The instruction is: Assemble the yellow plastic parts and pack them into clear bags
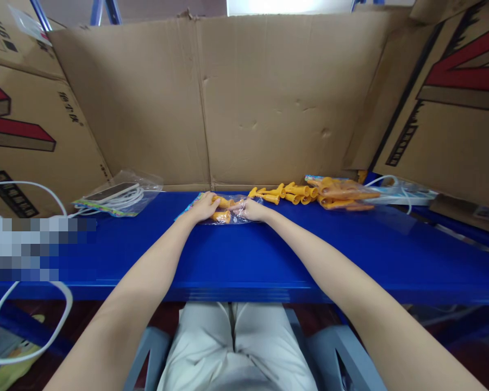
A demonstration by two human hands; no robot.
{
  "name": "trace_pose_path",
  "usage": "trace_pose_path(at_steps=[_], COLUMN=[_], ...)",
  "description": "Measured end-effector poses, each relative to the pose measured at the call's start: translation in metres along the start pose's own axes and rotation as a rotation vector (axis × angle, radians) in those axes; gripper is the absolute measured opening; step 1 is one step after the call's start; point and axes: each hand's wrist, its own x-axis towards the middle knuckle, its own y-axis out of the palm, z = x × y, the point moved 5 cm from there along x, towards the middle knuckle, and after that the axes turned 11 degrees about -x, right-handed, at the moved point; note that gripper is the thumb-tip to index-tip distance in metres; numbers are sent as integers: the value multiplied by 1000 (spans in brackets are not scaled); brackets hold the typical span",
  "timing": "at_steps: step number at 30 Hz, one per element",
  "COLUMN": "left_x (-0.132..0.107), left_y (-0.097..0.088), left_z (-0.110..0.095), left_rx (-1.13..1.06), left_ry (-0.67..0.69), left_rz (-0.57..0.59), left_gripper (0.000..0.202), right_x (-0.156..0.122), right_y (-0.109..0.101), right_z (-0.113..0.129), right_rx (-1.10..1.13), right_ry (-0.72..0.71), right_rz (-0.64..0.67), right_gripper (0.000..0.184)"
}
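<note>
A clear plastic bag (238,220) with a colourful strip at its left end lies flat on the blue shelf. Inside it show a couple of orange hollow plastic pieces (221,217). My left hand (202,208) is closed over the bag's left part, fingers against the orange pieces. At the bag's right end is my right hand (252,209), its fingers bunched at the plastic and pointing toward the pieces; whether they are inside the bag is hard to tell. Just beyond it, a row of loose orange pieces (295,191) lies along the back.
Filled bags of orange pieces (342,193) lie at the back right, near a white cable (391,177). On the left, a bag holds a white power strip (116,193). Cardboard walls (285,98) enclose the blue shelf (244,255). A white cable loop (67,304) hangs at the front left.
</note>
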Motion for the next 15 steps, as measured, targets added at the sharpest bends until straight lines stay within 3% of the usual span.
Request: trace_pose_path(at_steps=[8, 15], left_x=[-14, -16], left_y=[4, 5], left_z=[-13, -15], left_rx=[207, 217], left_ry=[-174, -184], left_rz=[202, 275], left_gripper=[60, 61], right_x=[2, 5], right_y=[3, 4], right_z=[-4, -10], right_rx=[19, -23], right_ry=[15, 62], right_rz=[-33, -75], right_gripper=[29, 26])
